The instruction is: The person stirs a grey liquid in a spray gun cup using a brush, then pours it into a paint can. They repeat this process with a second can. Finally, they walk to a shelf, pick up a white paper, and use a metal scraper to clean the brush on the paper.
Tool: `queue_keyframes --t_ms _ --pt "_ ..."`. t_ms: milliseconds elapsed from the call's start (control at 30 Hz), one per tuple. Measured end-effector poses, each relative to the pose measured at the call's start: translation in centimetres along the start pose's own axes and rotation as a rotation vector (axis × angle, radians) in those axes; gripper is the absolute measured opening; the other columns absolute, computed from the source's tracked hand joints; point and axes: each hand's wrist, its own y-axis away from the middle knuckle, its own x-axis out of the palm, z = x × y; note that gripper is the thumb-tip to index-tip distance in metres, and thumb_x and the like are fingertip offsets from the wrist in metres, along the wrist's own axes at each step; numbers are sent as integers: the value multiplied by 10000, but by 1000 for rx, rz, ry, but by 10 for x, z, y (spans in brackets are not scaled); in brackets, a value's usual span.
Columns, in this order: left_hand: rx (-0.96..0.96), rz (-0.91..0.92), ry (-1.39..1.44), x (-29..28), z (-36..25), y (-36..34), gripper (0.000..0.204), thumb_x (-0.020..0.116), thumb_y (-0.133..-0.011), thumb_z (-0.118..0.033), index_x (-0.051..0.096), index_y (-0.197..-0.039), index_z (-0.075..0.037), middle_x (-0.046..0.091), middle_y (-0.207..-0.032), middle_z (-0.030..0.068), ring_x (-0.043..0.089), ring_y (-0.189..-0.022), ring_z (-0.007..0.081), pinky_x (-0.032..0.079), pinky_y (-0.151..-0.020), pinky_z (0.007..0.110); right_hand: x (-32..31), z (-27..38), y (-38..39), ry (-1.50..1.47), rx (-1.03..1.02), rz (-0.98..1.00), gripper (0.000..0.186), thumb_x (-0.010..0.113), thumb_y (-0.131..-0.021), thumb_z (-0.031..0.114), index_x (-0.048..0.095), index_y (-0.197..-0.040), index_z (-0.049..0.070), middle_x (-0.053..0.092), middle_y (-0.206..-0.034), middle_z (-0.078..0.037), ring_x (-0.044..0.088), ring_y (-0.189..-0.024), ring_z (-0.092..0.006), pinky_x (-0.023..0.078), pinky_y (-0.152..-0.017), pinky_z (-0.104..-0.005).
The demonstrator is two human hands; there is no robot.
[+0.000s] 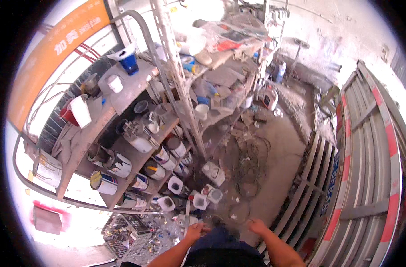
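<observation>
My left hand (195, 232) is low in front of my body, its fingers curled in. Whatever they hold, if anything, is too small to make out. Just beside it a pale upright strip (187, 215) rises from the clutter. To the right, my right hand (258, 227) hangs with its fingers loosely apart and nothing visible in them. Between and beyond the hands, a loop of thin cable (239, 212) lies on the floor. White open containers (199, 201) stand past my left hand, next to the lower shelf.
A dusty shelf rack (136, 84) packed with paint cans (118, 163) fills the left. Tangled hose (252, 171) covers part of the floor ahead. Metal slatted panels with red-and-white edging (367, 147) lean at the right. A black plastic crate (125, 231) sits at lower left.
</observation>
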Motion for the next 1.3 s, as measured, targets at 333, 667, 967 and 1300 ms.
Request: queue_keyframes --t_ms 333,667,967,1300 --pt "166 419 1144 76 -224 -28 735 244 -914 -684 366 -1393 -139 406 -1424 94 342 -1348 299 274 -1104 469 -88 337 52 412 -887 -336 551 410 -935 460 516 -1297 59 466 -1370 -175 355 -1324 -377 245 -1087 -540" --pt "310 491 987 49 -320 -41 957 274 -843 -766 227 -1478 -52 268 -1518 148 250 -1398 331 182 -1143 477 -189 420 -39 466 -1088 -318 462 519 -913 390 552 -1251 76 491 -1333 -153 365 -1318 -351 266 -1067 -561" --pt "378 -274 -105 23 -329 -97 367 522 -911 -366 620 -1061 -45 613 -1001 139 574 -982 227 463 -853 372 -435 617 -194 211 -1185 -822 585 621 -840 276 432 -1289 -48 489 -1243 -303 481 -1142 -458 403 -972 -484" --pt "131 -676 481 69 -354 -80 293 529 -934 -282 656 -1039 -40 440 -598 -43 437 -528 87 339 -499 251 -511 802 -312 527 -952 -630 886 707 -726 320 262 -1369 -97 491 -1255 -319 497 -1165 -455 373 -1040 -457"
